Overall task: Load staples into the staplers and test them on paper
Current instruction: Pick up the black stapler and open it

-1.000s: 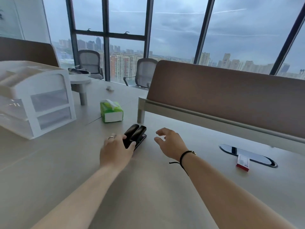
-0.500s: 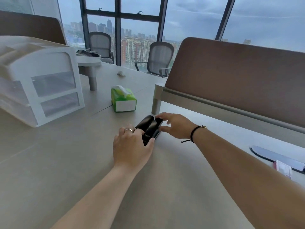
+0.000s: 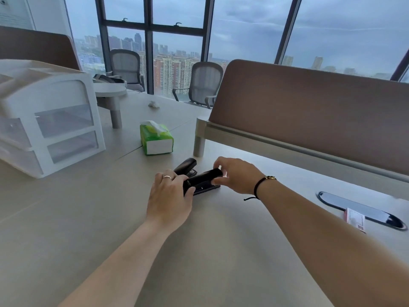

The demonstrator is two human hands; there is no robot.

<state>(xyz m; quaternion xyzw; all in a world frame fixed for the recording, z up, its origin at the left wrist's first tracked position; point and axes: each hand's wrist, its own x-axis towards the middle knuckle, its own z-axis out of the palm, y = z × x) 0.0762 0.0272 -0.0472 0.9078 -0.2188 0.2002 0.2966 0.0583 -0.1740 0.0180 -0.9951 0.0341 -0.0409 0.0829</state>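
Mid-desk [image 3: 88,229]: both hands grip near stapler [image 3: 204,178]; left hand [image 3: 169,199], right hand [image 3: 238,175].

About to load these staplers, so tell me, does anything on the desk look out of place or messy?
Only small things: a crumpled white scrap lies loose on the far desk, and a small red-and-white box sits partly over the edge of the cable opening. No paper for testing is visible.
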